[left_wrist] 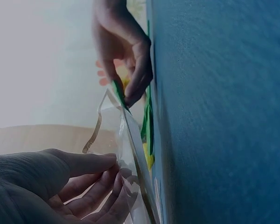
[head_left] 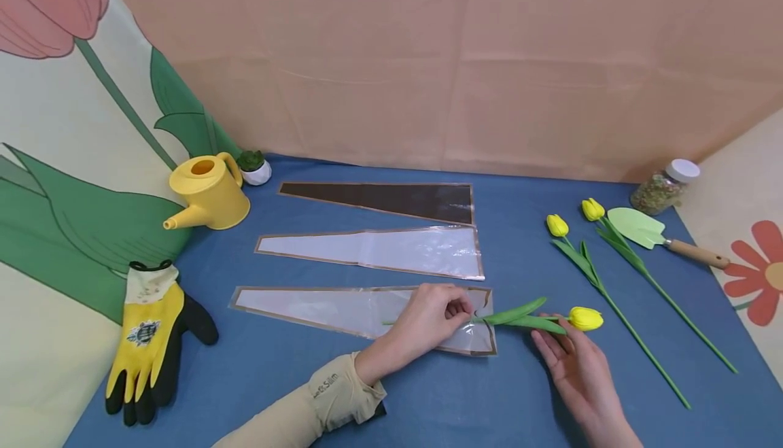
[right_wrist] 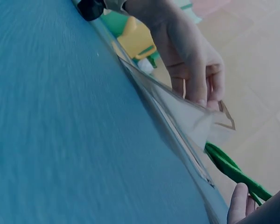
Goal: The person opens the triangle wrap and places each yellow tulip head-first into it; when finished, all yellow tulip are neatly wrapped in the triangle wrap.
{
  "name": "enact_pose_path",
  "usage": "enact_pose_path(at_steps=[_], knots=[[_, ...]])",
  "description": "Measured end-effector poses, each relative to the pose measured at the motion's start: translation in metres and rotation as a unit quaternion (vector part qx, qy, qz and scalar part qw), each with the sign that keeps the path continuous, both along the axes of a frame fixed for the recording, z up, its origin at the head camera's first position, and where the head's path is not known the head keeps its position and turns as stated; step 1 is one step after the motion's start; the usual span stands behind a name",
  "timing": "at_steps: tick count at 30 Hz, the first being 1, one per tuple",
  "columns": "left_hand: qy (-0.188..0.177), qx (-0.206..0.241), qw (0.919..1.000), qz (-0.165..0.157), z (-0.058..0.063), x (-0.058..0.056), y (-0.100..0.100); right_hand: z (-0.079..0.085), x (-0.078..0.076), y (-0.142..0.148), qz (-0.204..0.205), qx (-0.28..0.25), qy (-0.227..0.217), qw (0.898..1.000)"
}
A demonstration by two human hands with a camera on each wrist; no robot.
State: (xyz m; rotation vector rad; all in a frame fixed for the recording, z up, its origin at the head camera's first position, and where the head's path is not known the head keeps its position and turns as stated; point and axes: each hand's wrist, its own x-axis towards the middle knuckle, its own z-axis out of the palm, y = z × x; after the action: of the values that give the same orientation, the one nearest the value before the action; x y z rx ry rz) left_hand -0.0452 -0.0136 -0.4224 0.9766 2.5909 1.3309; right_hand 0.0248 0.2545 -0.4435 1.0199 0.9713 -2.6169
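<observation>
One glossy, tapering plastic sleeve (head_left: 349,308): I see left fingers (left_wrist: 91,164) pinching it. Right fingers (head_left: 576,337) hold a slender-stemmed yellow tulip (head_left: 518,311).

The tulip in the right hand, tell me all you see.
The yellow tulip, perhaps artificial, has one closed bloom, green leaves and a thin stem. Its bloom points to the head picture's right, its lower stem sits inside the translucent sleeve, and most of the leaves stick out. The right hand holds it below the bloom.
</observation>
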Motion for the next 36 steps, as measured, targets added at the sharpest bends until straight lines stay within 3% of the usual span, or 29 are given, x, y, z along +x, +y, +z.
enact_pose_path(at_steps=[8, 23, 36], knots=[[0.001, 0.005, 1.0000, 0.001, 0.000, 0.000, 0.000, -0.001, -0.003, -0.016, -0.003, 0.023, -0.011, 1.000], [0.002, 0.012, 0.9999, 0.004, 0.000, -0.001, 0.000, -0.003, -0.006, -0.041, 0.049, 0.148, 0.009, 0.988], [0.010, 0.009, 0.9999, 0.003, 0.002, 0.000, 0.000, -0.003, -0.011, -0.056, 0.081, 0.252, 0.031, 0.964]])
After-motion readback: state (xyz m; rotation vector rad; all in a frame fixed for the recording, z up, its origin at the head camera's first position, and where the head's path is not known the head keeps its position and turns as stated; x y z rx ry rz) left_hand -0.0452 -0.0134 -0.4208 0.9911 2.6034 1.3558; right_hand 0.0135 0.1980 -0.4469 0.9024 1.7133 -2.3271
